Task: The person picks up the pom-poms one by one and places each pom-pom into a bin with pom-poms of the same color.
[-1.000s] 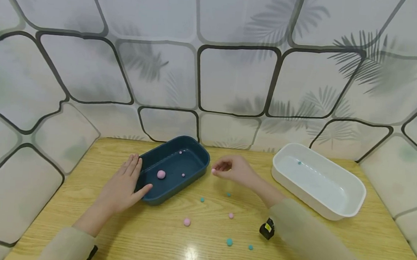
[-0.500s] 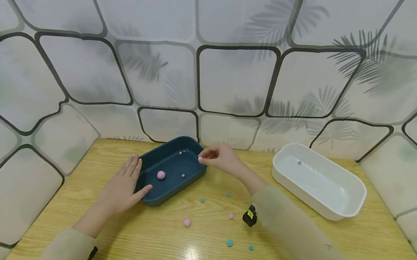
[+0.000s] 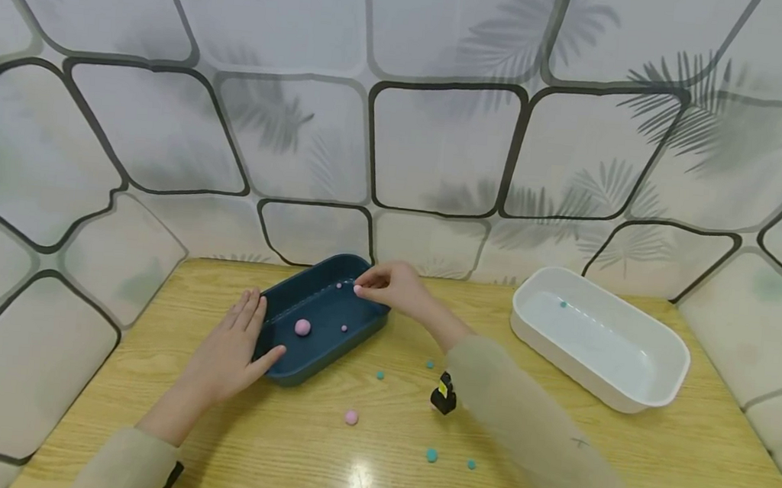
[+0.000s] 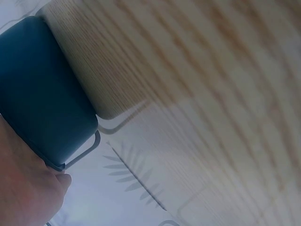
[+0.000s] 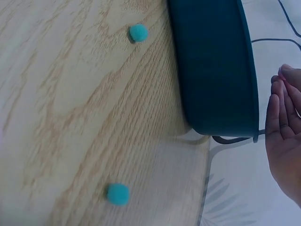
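Note:
My right hand (image 3: 397, 287) pinches a small pink pom-pom (image 3: 357, 290) between thumb and fingertips, over the right end of a dark blue rectangular dish (image 3: 315, 372). Inside that dish lie a larger pink pom-pom (image 3: 302, 327) and two tiny pink ones. My left hand (image 3: 226, 357) rests along the dish's left side, fingers straight and thumb over the near rim. The left wrist view shows this hand (image 4: 30, 193) against the dish's outer wall (image 4: 47, 94). In the right wrist view, the right hand (image 5: 284, 122) is beyond the dish's rim, a bit of pink at its fingertips.
A white dish (image 3: 581, 370) stands at the right with one teal pom-pom (image 3: 563, 305) in it. Several teal pom-poms (image 3: 432, 455) and a pink pom-pom (image 3: 351, 418) are scattered on the wooden table (image 3: 264, 448). A patterned cloth wall (image 3: 440, 148) rises behind.
My right hand has moved left with the pink pom-pom, from beside the dark blue dish to above its right end. The left hand stays in place.

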`<state>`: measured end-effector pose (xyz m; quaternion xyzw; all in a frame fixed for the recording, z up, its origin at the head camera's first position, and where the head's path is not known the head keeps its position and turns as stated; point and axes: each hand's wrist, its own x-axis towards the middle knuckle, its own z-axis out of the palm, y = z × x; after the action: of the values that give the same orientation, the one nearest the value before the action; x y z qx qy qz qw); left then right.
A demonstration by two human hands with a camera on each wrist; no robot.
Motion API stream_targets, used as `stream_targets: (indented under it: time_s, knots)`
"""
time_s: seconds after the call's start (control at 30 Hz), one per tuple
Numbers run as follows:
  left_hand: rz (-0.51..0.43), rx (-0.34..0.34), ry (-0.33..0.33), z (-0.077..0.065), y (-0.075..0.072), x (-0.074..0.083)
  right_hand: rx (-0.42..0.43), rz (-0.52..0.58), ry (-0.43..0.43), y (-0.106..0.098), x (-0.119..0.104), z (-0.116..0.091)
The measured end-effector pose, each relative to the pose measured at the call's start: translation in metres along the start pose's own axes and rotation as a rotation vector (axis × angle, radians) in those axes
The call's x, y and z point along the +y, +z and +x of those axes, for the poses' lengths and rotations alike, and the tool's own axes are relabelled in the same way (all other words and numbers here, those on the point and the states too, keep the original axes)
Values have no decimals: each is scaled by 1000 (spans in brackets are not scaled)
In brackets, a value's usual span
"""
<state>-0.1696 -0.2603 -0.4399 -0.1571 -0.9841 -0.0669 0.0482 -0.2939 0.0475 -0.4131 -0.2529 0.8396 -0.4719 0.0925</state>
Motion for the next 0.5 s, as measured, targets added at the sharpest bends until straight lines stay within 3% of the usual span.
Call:
stream_targets:
  time_s: [0.5]
  knots:
    - [4, -4, 5, 1, -1, 0, 39, -45, 50, 10, 6, 13]
